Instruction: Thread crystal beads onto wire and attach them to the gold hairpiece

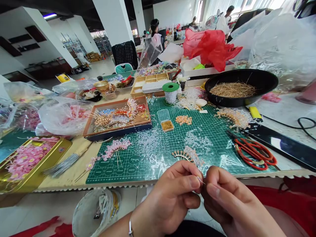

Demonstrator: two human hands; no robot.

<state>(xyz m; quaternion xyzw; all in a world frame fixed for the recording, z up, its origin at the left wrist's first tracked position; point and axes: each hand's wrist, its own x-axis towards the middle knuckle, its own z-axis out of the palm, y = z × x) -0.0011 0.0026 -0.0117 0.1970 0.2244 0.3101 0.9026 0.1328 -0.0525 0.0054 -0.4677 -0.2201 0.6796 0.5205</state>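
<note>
My left hand [172, 192], with a bracelet at its wrist, pinches a short pale thin wire [201, 181] between thumb and forefinger. The wire's other end runs to the closed fingertips of my right hand [227, 199]. Whether a bead sits on it is too small to tell. Both hands are held close together in front of the table's near edge. Just beyond them, a gold hair comb [182, 153] with pale beads lies on the green cutting mat [108, 176]. Clear beads [150, 141] are scattered past it.
Red-handled pliers [256, 153] and a dark phone-like slab [286, 144] lie right. A black bowl [266, 80] of gold pins stands behind. At left are a pink beaded comb [117, 146], a cardboard tray [89, 130] and a gold tin [55, 153]. A bucket [84, 210] stands below.
</note>
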